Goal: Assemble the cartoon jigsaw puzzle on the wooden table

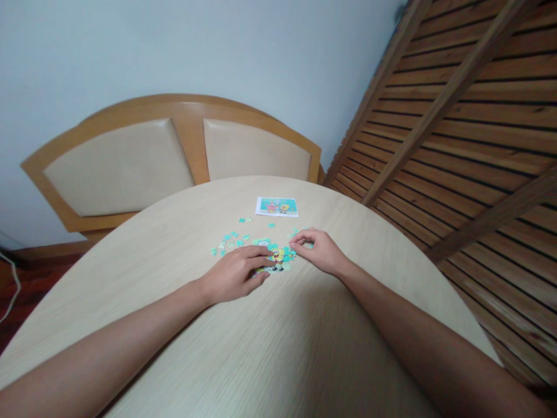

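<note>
A small, partly joined jigsaw (278, 257) with a yellow cartoon figure on turquoise lies on the round wooden table (270, 348). My left hand (237, 273) rests on its left edge, fingers stretched out flat and pressing the joined pieces. My right hand (317, 248) sits at the jigsaw's right edge, thumb and fingers pinched together over a piece too small to make out. Several loose turquoise pieces (230, 239) lie scattered just behind my left hand.
A printed reference picture (277, 206) lies farther back on the table. Behind the table stands a wooden bench back with two beige cushions (174, 157). A slatted wooden wall (470, 128) runs along the right.
</note>
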A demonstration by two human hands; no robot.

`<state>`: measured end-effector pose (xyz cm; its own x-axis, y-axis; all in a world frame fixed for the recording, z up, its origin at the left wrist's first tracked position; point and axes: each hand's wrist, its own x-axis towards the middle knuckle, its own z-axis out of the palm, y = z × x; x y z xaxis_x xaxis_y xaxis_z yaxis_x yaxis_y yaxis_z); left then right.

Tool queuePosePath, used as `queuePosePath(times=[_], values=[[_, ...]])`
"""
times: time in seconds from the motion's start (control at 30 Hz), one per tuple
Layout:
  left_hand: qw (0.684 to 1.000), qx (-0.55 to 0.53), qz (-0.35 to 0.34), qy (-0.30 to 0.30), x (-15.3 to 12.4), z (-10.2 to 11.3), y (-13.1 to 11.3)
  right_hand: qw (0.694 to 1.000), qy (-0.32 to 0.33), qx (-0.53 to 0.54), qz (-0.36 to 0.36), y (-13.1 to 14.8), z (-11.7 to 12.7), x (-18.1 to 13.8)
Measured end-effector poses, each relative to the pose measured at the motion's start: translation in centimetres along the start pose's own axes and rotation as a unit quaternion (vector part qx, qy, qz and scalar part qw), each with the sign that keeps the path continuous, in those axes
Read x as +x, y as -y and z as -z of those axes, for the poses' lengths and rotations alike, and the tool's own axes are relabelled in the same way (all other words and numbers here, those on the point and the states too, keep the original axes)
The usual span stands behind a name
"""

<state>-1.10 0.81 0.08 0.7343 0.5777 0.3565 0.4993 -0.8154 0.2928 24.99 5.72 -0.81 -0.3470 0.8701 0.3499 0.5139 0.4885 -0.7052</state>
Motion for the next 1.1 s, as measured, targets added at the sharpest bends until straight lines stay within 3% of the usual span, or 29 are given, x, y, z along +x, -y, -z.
queuePosePath(times=[0.17,0.47,0.6,0.9,1.1], values=[[1.000,-0.002,0.019,-0.008,0.0,-0.4,0.3,0.998,0.034,0.045,0.000,0.1,-0.1,-0.2],[0.996,-0.062,0.065,-0.028,0.0,-0.5,0.2,0.998,0.011,0.067,0.014,1.8,-0.4,-0.2],[0.994,-0.086,0.066,-0.023,0.1,-0.4,0.3,0.995,0.029,0.095,0.006,2.5,-1.3,-0.3],[0.998,-0.033,0.037,-0.030,0.1,-0.4,0.4,0.999,0.009,0.023,0.033,0.4,0.9,-0.1],[0.999,-0.024,0.044,-0.019,0.0,-0.2,0.2,0.996,0.046,-0.012,0.077,-0.7,1.3,-0.2]])
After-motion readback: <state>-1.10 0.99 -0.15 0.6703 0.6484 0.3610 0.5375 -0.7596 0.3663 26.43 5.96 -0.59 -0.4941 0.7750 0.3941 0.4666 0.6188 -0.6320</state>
